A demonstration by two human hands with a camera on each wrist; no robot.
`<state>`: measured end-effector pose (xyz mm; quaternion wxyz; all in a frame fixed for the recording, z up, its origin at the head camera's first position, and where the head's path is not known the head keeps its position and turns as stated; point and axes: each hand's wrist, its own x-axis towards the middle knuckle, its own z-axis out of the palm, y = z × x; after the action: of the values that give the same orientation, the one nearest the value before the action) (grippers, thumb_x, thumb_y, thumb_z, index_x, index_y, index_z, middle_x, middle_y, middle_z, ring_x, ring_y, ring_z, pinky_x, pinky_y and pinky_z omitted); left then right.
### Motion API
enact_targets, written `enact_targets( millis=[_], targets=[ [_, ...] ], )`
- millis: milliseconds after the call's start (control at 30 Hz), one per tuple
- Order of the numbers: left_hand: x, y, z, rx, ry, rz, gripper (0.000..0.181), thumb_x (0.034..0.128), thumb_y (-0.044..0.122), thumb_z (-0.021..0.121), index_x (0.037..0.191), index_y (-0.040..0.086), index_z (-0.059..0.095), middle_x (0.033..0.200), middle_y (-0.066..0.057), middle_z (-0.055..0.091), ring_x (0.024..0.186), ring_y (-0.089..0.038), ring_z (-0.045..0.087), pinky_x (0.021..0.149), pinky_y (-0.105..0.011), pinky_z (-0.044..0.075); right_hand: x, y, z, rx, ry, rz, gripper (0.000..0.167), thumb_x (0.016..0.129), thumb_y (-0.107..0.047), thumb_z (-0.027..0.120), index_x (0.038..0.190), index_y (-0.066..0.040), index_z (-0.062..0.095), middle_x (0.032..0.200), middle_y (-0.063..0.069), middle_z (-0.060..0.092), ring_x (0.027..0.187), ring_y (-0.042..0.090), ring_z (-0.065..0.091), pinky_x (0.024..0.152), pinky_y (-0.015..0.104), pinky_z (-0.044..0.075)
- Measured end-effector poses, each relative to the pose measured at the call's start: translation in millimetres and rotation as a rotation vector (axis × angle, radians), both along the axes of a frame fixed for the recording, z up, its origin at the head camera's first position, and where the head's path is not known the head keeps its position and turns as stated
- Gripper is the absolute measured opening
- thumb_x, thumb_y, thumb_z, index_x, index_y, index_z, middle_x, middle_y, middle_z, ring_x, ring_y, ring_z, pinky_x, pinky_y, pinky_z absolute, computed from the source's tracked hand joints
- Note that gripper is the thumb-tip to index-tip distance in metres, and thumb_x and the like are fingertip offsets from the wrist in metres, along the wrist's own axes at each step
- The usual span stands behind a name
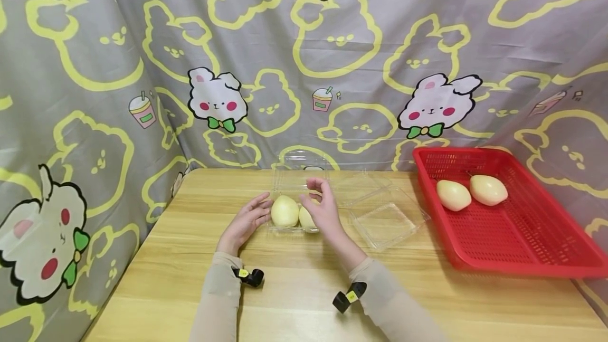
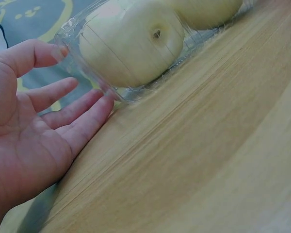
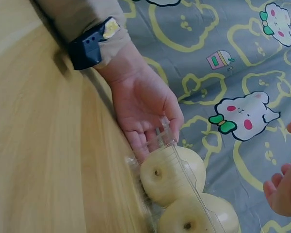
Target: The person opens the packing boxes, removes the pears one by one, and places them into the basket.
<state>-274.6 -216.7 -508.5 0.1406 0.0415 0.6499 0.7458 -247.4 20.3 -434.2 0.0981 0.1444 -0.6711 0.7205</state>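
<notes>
Two pale yellow pears [image 1: 285, 211] sit side by side in a clear plastic clamshell box [image 1: 291, 230]; its lid [image 1: 300, 170] stands raised at the back. At the box's left end is my left hand [image 1: 244, 223], fingers extended. The left wrist view has these fingertips [image 2: 104, 99] against the clear end wall, beside one pear [image 2: 131, 43]. My right hand [image 1: 325, 212] hovers over the box's right side with loosely bent fingers, partly covering the second pear [image 1: 306, 219]. In the right wrist view, this hand [image 3: 286, 191] appears at the right edge, apart from the pears and holding nothing.
Another clear plastic clamshell [image 1: 387, 221] lies opened out to the right of the box. Farther right, a red perforated basket [image 1: 458, 263] holds two more pears [image 1: 489, 190]. A patterned curtain [image 1: 342, 136] hangs behind the wooden table [image 1: 294, 284].
</notes>
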Motion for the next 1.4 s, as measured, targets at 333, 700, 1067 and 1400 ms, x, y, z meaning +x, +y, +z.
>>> enact_targets(
  millis=[333, 700, 1067, 1400],
  targets=[
    [5.6, 1.5, 15.7, -0.009, -0.019, -0.035, 0.062, 0.1001, 0.003, 0.047, 0.155, 0.006, 0.019, 0.157, -0.023, 0.024, 0.117, -0.006, 0.052, 0.105, -0.027, 0.047, -12.7, -12, -4.7, 0.300, 0.049, -0.012, 0.055, 0.085, -0.011, 0.073, 0.133, -0.002, 0.048, 0.131, 0.021, 0.050, 0.123, 0.037, 0.048, 0.107, 0.053, 0.042],
    [3.2, 3.8, 9.0, -0.003, -0.011, -0.029, 0.063, 0.0996, 0.007, 0.051, 0.155, 0.008, 0.021, 0.157, -0.021, 0.025, 0.118, -0.007, 0.053, 0.103, -0.025, 0.048, -16.7, -12, -17.2, 0.576, 0.109, -0.079, 0.059, 0.085, -0.025, 0.073, 0.137, -0.006, 0.050, 0.139, 0.013, 0.049, 0.128, 0.032, 0.049, 0.108, 0.049, 0.043],
    [1.8, 0.5, 7.1, -0.012, 0.001, -0.036, 0.064, 0.0997, 0.008, 0.051, 0.155, 0.008, 0.020, 0.158, -0.022, 0.024, 0.121, -0.010, 0.052, 0.104, -0.026, 0.047, -18.1, -20, -25.4, 0.768, 0.099, -0.061, 0.068, 0.083, -0.040, 0.075, 0.139, -0.012, 0.048, 0.139, 0.012, 0.053, 0.127, 0.034, 0.052, 0.105, 0.051, 0.045],
    [0.2, -0.6, 0.2, -0.012, 0.012, -0.002, 0.063, 0.0983, 0.006, 0.051, 0.154, 0.006, 0.022, 0.156, -0.024, 0.027, 0.115, -0.005, 0.055, 0.095, -0.018, 0.050, -20.6, -28, -31.5, 0.993, 0.077, -0.076, 0.077, 0.081, -0.052, 0.072, 0.142, -0.011, 0.047, 0.142, 0.012, 0.053, 0.130, 0.035, 0.050, 0.115, 0.053, 0.032]
  ],
)
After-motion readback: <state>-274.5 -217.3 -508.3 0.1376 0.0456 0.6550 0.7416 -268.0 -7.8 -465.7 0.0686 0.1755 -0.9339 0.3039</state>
